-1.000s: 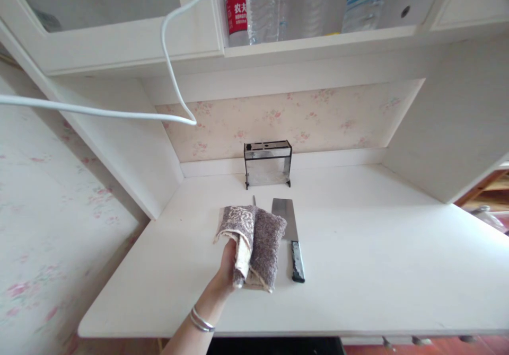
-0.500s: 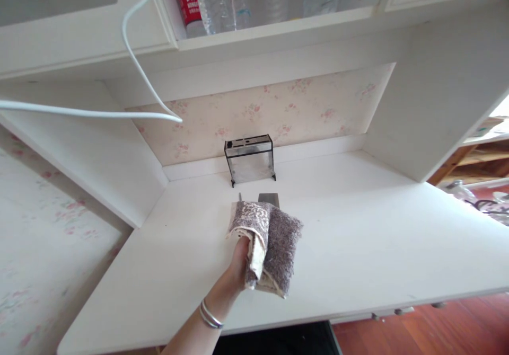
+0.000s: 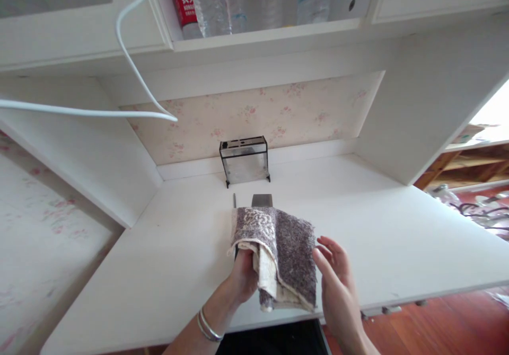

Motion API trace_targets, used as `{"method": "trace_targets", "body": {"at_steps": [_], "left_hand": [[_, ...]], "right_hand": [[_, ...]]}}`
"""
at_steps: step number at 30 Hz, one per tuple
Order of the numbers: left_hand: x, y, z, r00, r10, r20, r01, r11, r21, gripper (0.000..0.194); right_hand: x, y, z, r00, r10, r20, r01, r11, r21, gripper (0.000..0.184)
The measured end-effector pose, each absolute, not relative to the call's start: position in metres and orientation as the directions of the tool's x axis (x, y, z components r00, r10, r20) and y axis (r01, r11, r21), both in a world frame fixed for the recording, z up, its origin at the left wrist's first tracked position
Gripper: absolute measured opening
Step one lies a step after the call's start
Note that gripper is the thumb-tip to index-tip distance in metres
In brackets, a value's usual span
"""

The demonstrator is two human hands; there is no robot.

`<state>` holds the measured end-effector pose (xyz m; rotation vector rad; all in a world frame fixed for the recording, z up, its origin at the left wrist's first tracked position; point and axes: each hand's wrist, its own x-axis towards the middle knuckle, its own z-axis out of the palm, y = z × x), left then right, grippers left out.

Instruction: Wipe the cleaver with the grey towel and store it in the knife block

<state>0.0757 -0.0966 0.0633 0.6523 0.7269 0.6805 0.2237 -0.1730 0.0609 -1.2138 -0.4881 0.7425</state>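
My left hand (image 3: pixel 243 274) grips a folded brown-and-cream towel (image 3: pixel 296 251) by its left part, holding it above the white desk. Just right of the towel is my right hand (image 3: pixel 336 281), its fingers apart and nothing in it; whether the thumb touches the towel's edge I cannot tell. Behind the towel the top of a cleaver blade (image 3: pixel 262 200) shows, its handle hidden. A thin metal rod (image 3: pixel 234 200) sticks out left of the blade, the rest of it covered. Farther back stands a knife block (image 3: pixel 245 167) with a clear front and black edges.
A white cable (image 3: pixel 91 112) hangs across the upper left. Plastic bottles (image 3: pixel 212 5) stand in the open cabinet shelf (image 3: pixel 270 36) above the desk (image 3: pixel 191 228). White side panels rise left and right. Beyond the right edge are wooden shelves (image 3: pixel 473 161) and several loose items.
My right hand has come into view from the lower right, beside the towel. The towel has shifted right and now covers the cleaver's handle. The view has turned somewhat to the right.
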Motion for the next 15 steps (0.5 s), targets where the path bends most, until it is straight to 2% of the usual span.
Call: {"method": "trace_targets", "body": {"at_steps": [3,5,8,12,15], "left_hand": [[0.080,-0.098,0.065,0.606,0.713,-0.353,-0.328,0.629,0.705,0.058],[0.081,-0.099,0.061,0.612,0.702,-0.364,-0.329,0.645,0.690,0.055],[0.080,-0.100,0.050,0.570,0.729,-0.379,-0.364,0.638,0.679,0.045],[0.077,-0.096,0.041,0.517,0.775,-0.364,-0.413,0.598,0.687,0.023],[0.075,-0.095,0.050,0.589,0.745,-0.314,-0.399,0.606,0.688,0.016]], "right_hand": [[0.214,-0.178,0.050,0.484,0.845,-0.228,-0.464,0.027,-0.886,0.067],[0.212,-0.183,0.050,0.421,0.863,-0.279,-0.545,-0.005,-0.838,0.078],[0.218,-0.182,0.054,0.443,0.857,-0.264,-0.538,0.018,-0.842,0.084],[0.237,-0.173,0.061,0.461,0.845,-0.270,-0.531,0.019,-0.847,0.083],[0.254,-0.167,0.064,0.543,0.797,-0.265,-0.541,0.090,-0.836,0.080]]}}
